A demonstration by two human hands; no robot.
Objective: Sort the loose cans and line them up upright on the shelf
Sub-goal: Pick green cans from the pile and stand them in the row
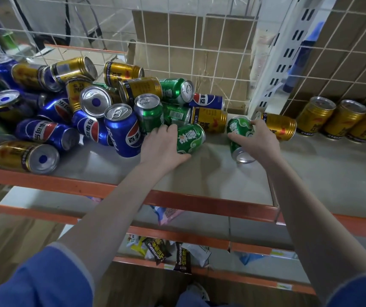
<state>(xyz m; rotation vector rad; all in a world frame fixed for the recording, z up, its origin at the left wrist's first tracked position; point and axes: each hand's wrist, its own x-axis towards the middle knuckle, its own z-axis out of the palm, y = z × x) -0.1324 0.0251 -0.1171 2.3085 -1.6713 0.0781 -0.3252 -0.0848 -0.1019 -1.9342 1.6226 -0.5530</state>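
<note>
A heap of loose blue, gold and green cans (84,107) lies on the left of the grey shelf (210,173). My left hand (162,145) grips a green can (190,138) lying on its side at the heap's right edge. My right hand (257,138) grips another green can (239,136), tilted with its silver end toward me. A gold can (281,126) lies on its side just behind my right hand. Three gold cans (341,120) stand in a row at the far right.
A white wire grid (177,47) backs the shelf, with cardboard boxes (199,52) behind it. A white slotted upright (272,69) stands at mid-right. The shelf's orange front rail (177,200) runs below my arms; snack packets (173,251) lie on lower shelves.
</note>
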